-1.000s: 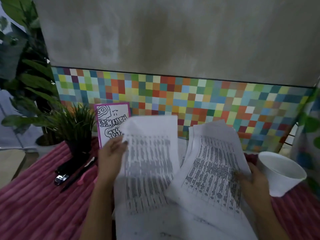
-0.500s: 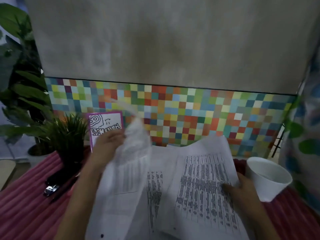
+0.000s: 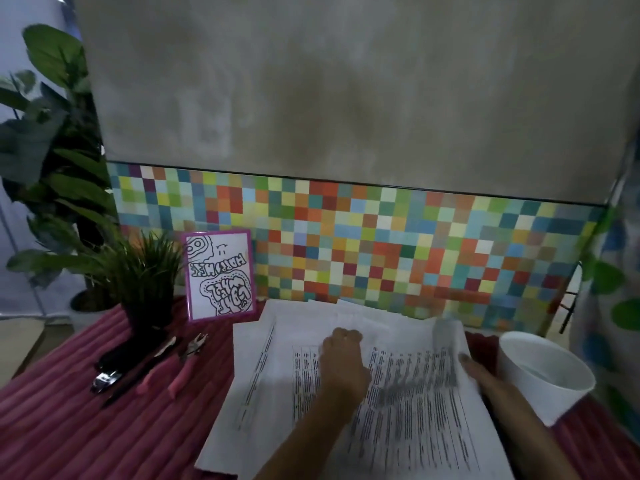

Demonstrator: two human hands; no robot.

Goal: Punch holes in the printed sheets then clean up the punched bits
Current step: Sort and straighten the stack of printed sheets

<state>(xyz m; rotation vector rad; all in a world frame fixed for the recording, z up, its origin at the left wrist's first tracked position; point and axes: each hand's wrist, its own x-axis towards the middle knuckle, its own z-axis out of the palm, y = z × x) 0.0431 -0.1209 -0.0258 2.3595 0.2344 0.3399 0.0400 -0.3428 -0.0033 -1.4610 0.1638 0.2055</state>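
A loose stack of printed sheets [image 3: 408, 403] lies spread on the pink ribbed table cover [image 3: 69, 427]. My left hand [image 3: 343, 362] rests on top of the sheets near their middle, fingers bent down onto the paper. At the stack's right edge my right hand [image 3: 481, 375] pinches the sheets, thumb on top, and the paper curls up just beyond it. A pink-handled plier-type punch [image 3: 187, 362] lies to the left of the sheets, apart from both hands.
A black tool with a metal end [image 3: 110, 365] and a black pen [image 3: 138, 375] lie beside the punch. A small potted plant [image 3: 145, 282] and a purple-framed card [image 3: 220, 275] stand behind them. A white cup [image 3: 543, 375] stands at the right, close to my right hand.
My left hand has brought its lifted sheet down onto the stack and now rests on it. The right hand stays at the right edge. The view has tilted down and to the left.
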